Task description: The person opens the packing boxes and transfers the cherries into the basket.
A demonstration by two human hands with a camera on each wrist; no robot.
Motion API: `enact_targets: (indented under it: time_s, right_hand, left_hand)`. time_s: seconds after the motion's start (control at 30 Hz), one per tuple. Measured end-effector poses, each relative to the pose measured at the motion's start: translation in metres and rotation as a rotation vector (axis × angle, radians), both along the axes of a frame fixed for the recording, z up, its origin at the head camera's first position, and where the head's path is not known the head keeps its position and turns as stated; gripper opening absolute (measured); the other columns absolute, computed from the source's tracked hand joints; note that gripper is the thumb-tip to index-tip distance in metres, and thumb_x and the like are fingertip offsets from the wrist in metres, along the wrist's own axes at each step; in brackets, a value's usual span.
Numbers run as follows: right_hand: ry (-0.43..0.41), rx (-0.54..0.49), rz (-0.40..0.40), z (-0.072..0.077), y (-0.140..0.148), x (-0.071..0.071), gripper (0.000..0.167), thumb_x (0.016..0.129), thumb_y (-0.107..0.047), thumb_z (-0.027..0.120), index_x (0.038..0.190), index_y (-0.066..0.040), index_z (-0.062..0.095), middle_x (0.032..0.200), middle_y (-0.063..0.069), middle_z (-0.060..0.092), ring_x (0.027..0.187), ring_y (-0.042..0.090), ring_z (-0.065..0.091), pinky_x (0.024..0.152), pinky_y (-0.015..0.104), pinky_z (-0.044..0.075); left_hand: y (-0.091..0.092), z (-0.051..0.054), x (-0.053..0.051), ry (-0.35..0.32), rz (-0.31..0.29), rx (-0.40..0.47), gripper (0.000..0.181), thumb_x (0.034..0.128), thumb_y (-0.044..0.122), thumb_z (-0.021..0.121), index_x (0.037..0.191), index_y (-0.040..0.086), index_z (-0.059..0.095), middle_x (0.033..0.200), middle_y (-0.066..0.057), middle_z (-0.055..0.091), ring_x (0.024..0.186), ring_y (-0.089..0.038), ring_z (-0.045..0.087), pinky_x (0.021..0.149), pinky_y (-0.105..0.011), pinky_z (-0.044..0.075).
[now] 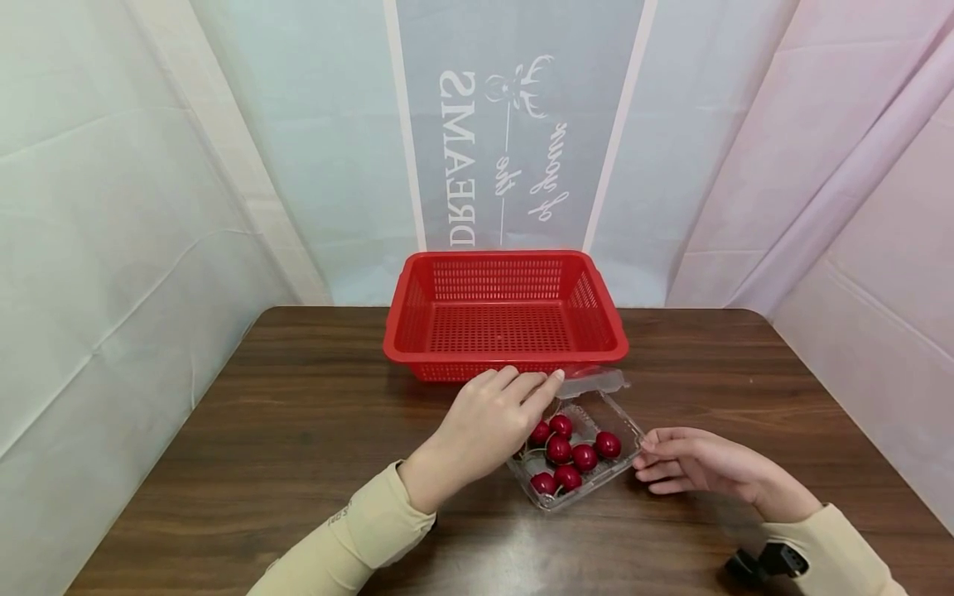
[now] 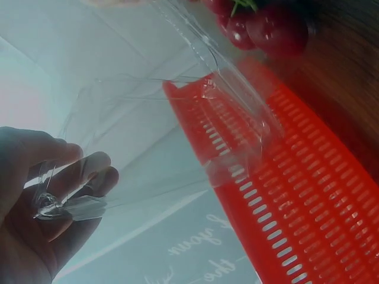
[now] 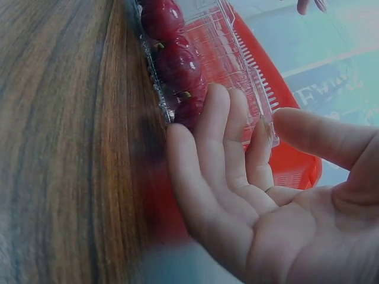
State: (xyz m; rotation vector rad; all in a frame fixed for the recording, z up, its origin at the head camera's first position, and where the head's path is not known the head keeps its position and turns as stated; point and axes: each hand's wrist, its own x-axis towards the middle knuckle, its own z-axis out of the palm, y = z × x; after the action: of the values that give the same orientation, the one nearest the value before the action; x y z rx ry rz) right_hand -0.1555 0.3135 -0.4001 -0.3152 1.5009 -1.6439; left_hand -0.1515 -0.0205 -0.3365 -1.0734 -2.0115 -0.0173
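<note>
Fingers and thumb of the left hand [image 1: 484,422] curl on and pinch the edge of the raised clear lid [image 1: 596,382]. Pale cloth [image 1: 97,248] hangs around the dark, wood-grained table [image 1: 298,447], white lettering at the back. A red slotted basket [image 1: 507,358] sits mid-table; just before it is the clear box [image 1: 596,483] of glossy, dark red cherries [image 1: 558,449] with green stems. Thumb and forefinger of the right hand [image 1: 701,463] pinch its right corner, the other fingers slightly spread.

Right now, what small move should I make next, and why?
I'd probably fold the clear plastic lid fully back: your left grip pinches it raised, not flat, while your right grip holds the transparent rectangular box of round, dark-red cherries.
</note>
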Motion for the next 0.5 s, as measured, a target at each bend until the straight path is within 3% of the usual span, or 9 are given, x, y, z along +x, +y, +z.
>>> enact_targets:
  time_s: [0.5]
  right_hand:
    - [-0.093, -0.196, 0.029, -0.0026, 0.0033, -0.0042, 0.033, 0.102, -0.005, 0.022, 0.111, -0.009, 0.054, 0.115, 0.006, 0.064, 0.116, 0.024, 0.059, 0.101, 0.046, 0.043]
  left_hand:
    - [-0.0044, 0.0057, 0.0027, -0.015, 0.009, -0.003, 0.029, 0.0912, 0.014, 0.060, 0.120, 0.011, 0.066, 0.102, -0.001, 0.072, 0.079, -0.013, 0.064, 0.071, -0.023, 0.054]
